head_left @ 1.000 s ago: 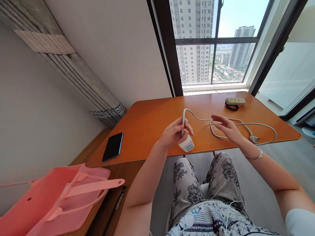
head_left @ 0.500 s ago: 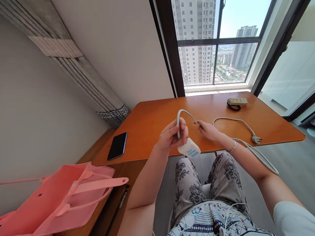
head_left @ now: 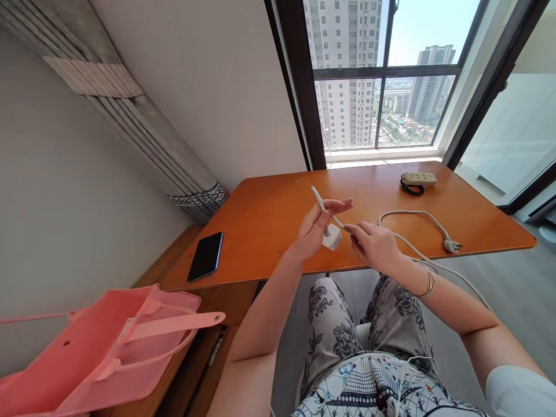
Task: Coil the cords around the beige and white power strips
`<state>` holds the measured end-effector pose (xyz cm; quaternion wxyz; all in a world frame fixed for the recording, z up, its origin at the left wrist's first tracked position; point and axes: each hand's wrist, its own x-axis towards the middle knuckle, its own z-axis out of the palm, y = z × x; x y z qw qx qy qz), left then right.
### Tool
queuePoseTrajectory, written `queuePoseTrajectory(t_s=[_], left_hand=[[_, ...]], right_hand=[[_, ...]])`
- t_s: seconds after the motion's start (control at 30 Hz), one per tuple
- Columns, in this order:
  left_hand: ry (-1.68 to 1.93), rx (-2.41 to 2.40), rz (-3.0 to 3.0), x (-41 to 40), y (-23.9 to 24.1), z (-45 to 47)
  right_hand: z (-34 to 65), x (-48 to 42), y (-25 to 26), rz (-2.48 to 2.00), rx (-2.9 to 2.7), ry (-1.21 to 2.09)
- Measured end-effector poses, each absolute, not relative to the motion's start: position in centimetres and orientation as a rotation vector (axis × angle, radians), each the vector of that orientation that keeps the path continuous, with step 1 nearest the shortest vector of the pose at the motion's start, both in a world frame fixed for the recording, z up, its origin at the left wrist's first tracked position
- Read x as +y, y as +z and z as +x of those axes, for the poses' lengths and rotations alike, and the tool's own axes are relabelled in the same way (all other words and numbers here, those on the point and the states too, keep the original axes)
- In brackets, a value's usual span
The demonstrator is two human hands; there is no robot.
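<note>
**Hands.** The left hand is raised over the near edge of the tabletop, about midway along it. Its fingers are stretched out straight and slightly spread. The thumb lies against the white power cable; whether it grips cannot be told. The right hand is just beside the left, with its thumb and forefinger pinching the cable close to the white adapter block.

**Item.** The adapter block sits between the two hands, against the heel of the left. A short stiff length of cable rises from it past the left thumb. From the right hand's pinch the cable runs right, drops over the near edge and hangs below tabletop level. A further loop lies flat on the right half and ends in the plug, near the near right corner.

**Surroundings.**
- A power strip lies on a coiled black cord near the far right corner, well apart from the hands.
- A black phone lies at the near left corner, close to the edge.
- A pink bag sits on a lower surface to the left, off the tabletop.

**Clearance.** The middle and far left of the tabletop are bare wood.
</note>
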<state>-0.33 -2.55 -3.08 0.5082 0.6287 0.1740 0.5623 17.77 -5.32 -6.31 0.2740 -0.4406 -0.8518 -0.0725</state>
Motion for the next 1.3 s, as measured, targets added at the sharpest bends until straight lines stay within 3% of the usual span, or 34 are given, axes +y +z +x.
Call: queuePoseTrajectory(t_s=[0.17,0.43,0.67,0.87,1.03,1.3], left_hand=[[1.18,0.451,1.678,-2.8,-3.1,0.4],[0.991,0.768,1.978,-4.4,-1.6,0.5],[0.796,0.784,1.992,-5.2,-1.4,0.7],[0.637,0.859,2.068,-5.7,-1.4,0.6],[0.477,0.803,2.077,-5.4,-1.6,0.3],[0.304,0.497,1.596,-4.6,-3.0,-0.2]], right_hand=[[16.9,-7.3,-5.6,-1.102,-2.366,-0.236],[18.0,-7.7,-4.5,-0.74,-2.07,-0.651],[19.6,-7.0,-2.8,-0.815,-2.048,-0.666],[21.2,-5.5,-2.5,-0.765,-2.402,-0.491],[22.5,-4.3,-2.5,-0.712,-2.573,-0.098],[23.2,-3.3,-2.2,-0.671,-2.518,0.426]])
